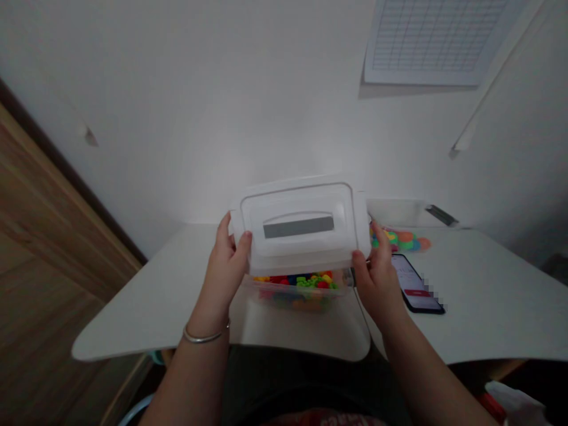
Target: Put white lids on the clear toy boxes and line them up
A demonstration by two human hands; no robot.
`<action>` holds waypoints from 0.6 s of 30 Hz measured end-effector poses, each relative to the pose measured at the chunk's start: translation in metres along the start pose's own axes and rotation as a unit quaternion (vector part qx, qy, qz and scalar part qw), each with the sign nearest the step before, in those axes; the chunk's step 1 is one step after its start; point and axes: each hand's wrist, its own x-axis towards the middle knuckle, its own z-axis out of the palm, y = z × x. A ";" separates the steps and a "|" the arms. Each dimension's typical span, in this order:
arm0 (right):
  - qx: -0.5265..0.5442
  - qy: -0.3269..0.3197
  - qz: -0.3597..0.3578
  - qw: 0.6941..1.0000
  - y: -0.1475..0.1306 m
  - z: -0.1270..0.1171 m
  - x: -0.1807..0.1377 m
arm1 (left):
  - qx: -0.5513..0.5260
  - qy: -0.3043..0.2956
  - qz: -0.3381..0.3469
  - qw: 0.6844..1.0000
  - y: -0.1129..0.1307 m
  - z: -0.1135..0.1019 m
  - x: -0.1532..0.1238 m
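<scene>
Both forearms come up from the bottom of the view and slant inward toward the middle, the left wrist carrying a thin metal bracelet (205,338). The left hand (227,263) is clasped around the left short end of a frosted white lid (302,201). Its thumb presses on the lid's top face near the corner, and its fingers curl around the edge and out of sight behind it. The right hand (376,277) grips the opposite short end in the same way, with the thumb at the near right corner and the fingertips wrapped over the side. Both hands are partly curled rather than fully clenched, with the palms facing each other across the lid.

The lid's long axis runs left to right. Its top face is tipped toward the camera, and the grey handle strip (298,226) lies along the same axis. It sits over a clear tub (266,291) holding small bright pieces (313,281) in red, green, yellow and blue. The tub stands on the white surface (133,307) near its front edge. I cannot tell whether the lid's near edge touches the tub's rim.

Just right of the right hand, a dark phone (417,284) lies flat with its screen lit. Further back on the right is a second clear tub (397,211), with colourful pieces (406,241) in front of it. A gridded sheet (435,38) hangs on the wall behind.
</scene>
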 end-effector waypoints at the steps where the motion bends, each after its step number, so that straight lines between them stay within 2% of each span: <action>1: -0.014 -0.012 0.013 1.000 -0.003 -0.002 -0.001 | 0.024 -0.011 0.004 1.000 0.000 -0.001 -0.001; 5: -0.064 -0.083 0.056 0.993 -0.010 -0.008 -0.004 | 0.103 -0.029 0.021 0.994 0.000 -0.003 0.001; 10: -0.093 -0.117 0.078 0.986 -0.010 -0.007 -0.005 | 0.238 0.080 -0.030 0.967 0.000 -0.001 0.004; 13: -0.088 -0.132 0.106 0.982 -0.008 -0.008 -0.002 | 0.295 0.061 -0.030 0.953 -0.003 -0.001 0.006; 15: -0.097 -0.141 0.121 0.978 -0.007 -0.009 0.000 | 0.295 0.039 -0.031 0.954 -0.008 -0.003 0.007; 18: -0.106 -0.156 0.129 0.974 -0.006 -0.011 0.001 | 0.296 0.038 -0.014 0.954 -0.014 -0.005 0.008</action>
